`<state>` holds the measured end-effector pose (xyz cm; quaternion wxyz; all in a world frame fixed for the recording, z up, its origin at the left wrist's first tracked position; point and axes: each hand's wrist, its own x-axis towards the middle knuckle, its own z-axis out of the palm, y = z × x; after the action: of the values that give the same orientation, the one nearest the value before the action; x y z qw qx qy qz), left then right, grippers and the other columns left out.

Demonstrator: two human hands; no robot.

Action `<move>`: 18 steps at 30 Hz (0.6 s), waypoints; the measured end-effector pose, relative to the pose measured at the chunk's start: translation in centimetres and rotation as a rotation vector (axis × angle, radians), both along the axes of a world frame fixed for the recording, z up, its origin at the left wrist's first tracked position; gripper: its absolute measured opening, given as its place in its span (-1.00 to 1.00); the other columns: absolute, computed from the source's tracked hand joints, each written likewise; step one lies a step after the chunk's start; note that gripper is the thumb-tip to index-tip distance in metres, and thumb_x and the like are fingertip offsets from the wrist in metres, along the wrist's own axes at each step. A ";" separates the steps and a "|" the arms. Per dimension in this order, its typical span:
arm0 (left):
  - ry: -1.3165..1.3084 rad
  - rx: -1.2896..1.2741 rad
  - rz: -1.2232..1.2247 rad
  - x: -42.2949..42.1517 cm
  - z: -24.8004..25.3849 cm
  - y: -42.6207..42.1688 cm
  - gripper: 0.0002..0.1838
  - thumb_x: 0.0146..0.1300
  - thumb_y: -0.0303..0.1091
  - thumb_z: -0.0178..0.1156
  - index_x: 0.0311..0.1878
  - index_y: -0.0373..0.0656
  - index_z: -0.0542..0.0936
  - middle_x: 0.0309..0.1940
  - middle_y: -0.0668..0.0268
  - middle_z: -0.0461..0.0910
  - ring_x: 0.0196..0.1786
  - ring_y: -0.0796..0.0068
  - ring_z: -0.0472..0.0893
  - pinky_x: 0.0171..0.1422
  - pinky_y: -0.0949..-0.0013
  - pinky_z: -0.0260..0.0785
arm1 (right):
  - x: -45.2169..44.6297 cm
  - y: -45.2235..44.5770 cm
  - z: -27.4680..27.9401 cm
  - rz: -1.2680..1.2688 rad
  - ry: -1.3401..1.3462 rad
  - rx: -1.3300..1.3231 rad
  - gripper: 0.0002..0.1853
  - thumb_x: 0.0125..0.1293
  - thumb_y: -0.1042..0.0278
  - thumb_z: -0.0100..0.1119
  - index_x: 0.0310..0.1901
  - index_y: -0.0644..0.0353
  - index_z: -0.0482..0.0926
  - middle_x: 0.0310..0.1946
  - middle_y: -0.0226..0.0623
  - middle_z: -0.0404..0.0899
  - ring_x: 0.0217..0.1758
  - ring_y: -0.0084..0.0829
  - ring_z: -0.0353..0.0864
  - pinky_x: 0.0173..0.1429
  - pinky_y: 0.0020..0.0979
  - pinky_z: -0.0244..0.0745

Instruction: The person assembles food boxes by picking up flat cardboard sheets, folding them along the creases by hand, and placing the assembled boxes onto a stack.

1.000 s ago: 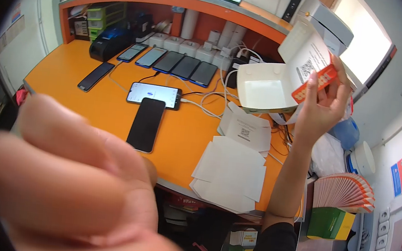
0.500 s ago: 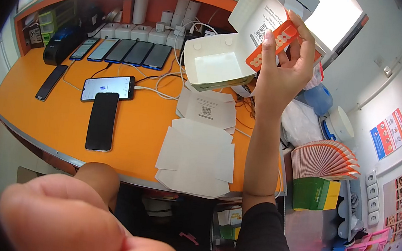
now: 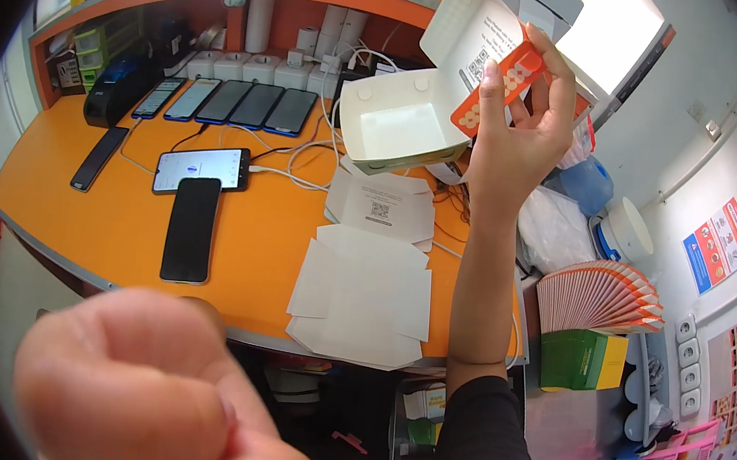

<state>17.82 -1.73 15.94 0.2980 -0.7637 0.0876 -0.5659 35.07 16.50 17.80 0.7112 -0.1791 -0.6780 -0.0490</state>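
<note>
My right hand (image 3: 522,138) is raised above the far right of the desk. Its thumb and fingers pinch the orange side wall of a cardboard takeaway box (image 3: 404,128), folded into shape, with its white inside facing me and the lid up. Printed text and a QR code show inside it. Below the box, flat unfolded box blanks (image 3: 362,292) lie on the orange desk (image 3: 244,257). Very near the camera at lower left, my left hand (image 3: 137,376) is curled into a fist, slightly blurred. I see nothing in it.
A black phone (image 3: 191,229) overlaps a lit phone (image 3: 201,169) at mid-desk. Several phones (image 3: 251,105) stand along the back by power sockets and white cables (image 3: 302,178). Folded orange-edged cartons (image 3: 599,299) fan out at right above a green-yellow box (image 3: 584,359).
The view has shifted slightly, so the desk sits a little lower. My left fist has moved slightly right and up in view. My right hand keeps its hold on the box.
</note>
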 end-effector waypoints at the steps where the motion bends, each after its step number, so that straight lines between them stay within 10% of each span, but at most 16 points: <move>1: -0.088 -0.011 0.017 -0.1 0.2 0.6 -0.72 0.30 -0.21 -0.04 -0.12 -0.22 0.46 -0.28 0.23 0.47 -0.24 0.44 0.44 -0.13 0.38 0.28 | 0.0 0.1 -0.1 0.027 0.024 -0.017 -0.59 0.13 0.60 0.13 0.06 0.19 0.43 0.08 -0.18 0.40 0.15 -0.31 0.44 0.07 -0.28 0.54; 11: -0.672 -0.668 0.369 -2.7 2.9 16.0 -0.54 0.32 -0.08 0.02 0.03 -0.34 0.45 -0.20 0.16 0.54 -0.23 0.43 0.51 -0.04 0.40 0.36 | 0.5 -2.4 1.4 0.465 -0.018 -0.211 -0.56 0.09 0.67 0.12 0.06 0.30 0.41 0.08 -0.17 0.39 0.15 -0.32 0.43 0.16 -0.29 0.49; 18: -0.455 -1.357 -0.151 -2.9 1.7 17.6 -0.55 0.33 -0.04 0.05 -0.07 -0.30 0.56 -0.34 0.33 0.59 -0.25 0.71 0.50 -0.18 0.58 0.34 | 0.4 -2.5 1.6 0.639 -0.012 -0.300 -0.55 0.07 0.61 0.21 0.05 0.31 0.43 0.06 -0.13 0.41 0.15 -0.33 0.43 0.18 -0.29 0.46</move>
<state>14.97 15.85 17.66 -0.2714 -0.6356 -0.2951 -0.6598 35.49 14.05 19.38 0.6524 -0.0600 -0.7036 0.2752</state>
